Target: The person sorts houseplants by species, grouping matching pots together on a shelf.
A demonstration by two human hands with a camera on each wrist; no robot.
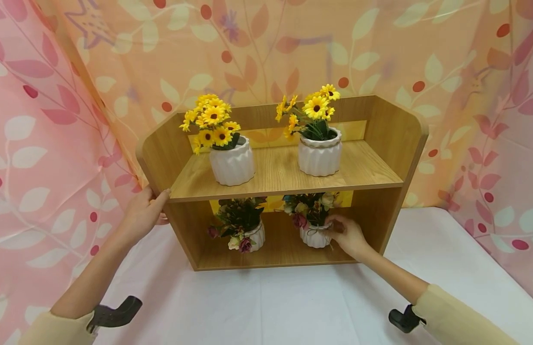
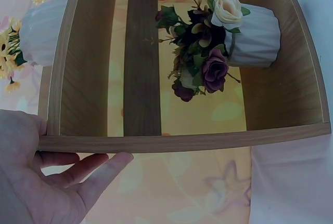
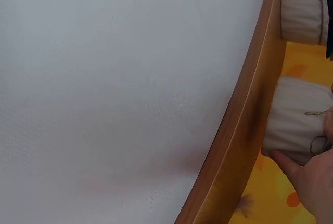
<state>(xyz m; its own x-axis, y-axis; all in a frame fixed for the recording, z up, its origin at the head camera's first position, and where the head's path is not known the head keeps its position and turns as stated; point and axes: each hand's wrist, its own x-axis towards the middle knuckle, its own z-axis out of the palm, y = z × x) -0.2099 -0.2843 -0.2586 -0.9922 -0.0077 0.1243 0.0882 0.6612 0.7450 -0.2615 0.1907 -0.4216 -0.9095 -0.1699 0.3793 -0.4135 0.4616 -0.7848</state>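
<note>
A two-tier wooden shelf [image 1: 288, 191] stands on the white cloth. My left hand [image 1: 143, 213] grips its left side panel, thumb at the front edge by the upper board and fingers along the outer face, as the left wrist view [image 2: 47, 177] also shows. Inside the lower tier, my right hand [image 1: 348, 235] holds the right-hand white flowerpot [image 1: 315, 237] of mixed artificial roses by its right side. In the right wrist view a finger touches near the base of this pot [image 3: 296, 117]; the other fingers are partly cut off. Left of it sits another rose pot [image 1: 255, 235].
On the upper tier stand two white ribbed pots with yellow artificial sunflowers, one left [image 1: 233, 165] and one right [image 1: 320, 158]. A leaf-patterned curtain [image 1: 266, 48] hangs behind the shelf. White cloth [image 1: 258, 306] stretches in front of it.
</note>
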